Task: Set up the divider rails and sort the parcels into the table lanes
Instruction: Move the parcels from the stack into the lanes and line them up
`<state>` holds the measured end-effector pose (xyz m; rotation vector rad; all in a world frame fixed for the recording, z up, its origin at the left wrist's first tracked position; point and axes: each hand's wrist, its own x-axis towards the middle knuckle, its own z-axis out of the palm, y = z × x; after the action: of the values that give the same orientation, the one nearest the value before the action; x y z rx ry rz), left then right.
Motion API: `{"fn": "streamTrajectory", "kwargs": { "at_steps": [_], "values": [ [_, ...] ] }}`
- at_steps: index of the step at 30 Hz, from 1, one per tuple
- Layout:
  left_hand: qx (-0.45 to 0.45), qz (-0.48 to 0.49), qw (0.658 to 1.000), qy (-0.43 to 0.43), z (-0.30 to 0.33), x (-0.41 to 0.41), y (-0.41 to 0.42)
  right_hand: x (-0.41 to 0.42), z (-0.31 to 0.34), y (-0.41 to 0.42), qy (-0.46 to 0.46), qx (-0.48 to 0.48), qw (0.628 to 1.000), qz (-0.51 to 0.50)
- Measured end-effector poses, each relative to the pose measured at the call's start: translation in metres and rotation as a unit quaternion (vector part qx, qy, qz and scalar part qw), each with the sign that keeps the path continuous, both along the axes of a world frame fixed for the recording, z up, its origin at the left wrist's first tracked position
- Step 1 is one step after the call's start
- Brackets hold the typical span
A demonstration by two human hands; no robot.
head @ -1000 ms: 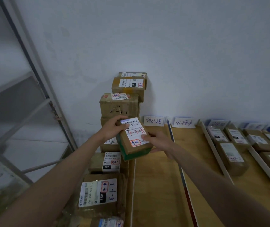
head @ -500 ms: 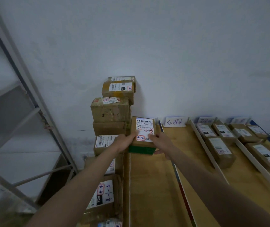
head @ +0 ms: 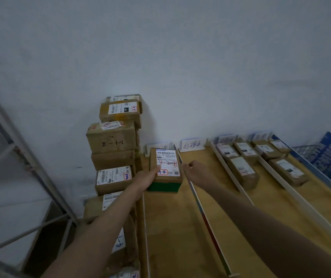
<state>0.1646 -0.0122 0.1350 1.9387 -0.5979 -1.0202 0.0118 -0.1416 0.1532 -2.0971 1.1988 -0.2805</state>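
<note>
Brown cardboard parcel with a white label and green base (head: 165, 170) lying at the far end of the leftmost lane.

The left hand (head: 147, 177) is resting flat and open against its near left side; the right hand (head: 195, 170) is hovering loosely curled, empty, just beside the white divider rail (head: 204, 213) on the wooden surface (head: 170, 227). Stacked cardboard boxes (head: 113, 149) are standing left.
</note>
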Motion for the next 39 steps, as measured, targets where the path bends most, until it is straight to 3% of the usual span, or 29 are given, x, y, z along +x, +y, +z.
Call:
{"fn": "streamTrajectory", "kwargs": {
  "at_steps": [8,16,29,39],
  "values": [
    [0.001,-0.031,1.0,-0.002,-0.021,-0.056,-0.036,-0.102,-0.015,-0.034,0.106,-0.144,0.983,-0.047],
    [0.007,-0.055,0.998,0.009,-0.024,-0.161,-0.098,-0.228,-0.024,-0.074,0.144,-0.191,0.968,-0.077],
    [0.026,-0.075,0.996,0.027,-0.048,-0.374,-0.204,-0.454,-0.045,-0.155,0.171,-0.174,0.962,-0.124],
    [0.038,-0.125,0.991,0.02,-0.06,-0.451,-0.312,-0.538,-0.06,-0.243,0.173,-0.157,0.961,-0.147]
  ]
}}
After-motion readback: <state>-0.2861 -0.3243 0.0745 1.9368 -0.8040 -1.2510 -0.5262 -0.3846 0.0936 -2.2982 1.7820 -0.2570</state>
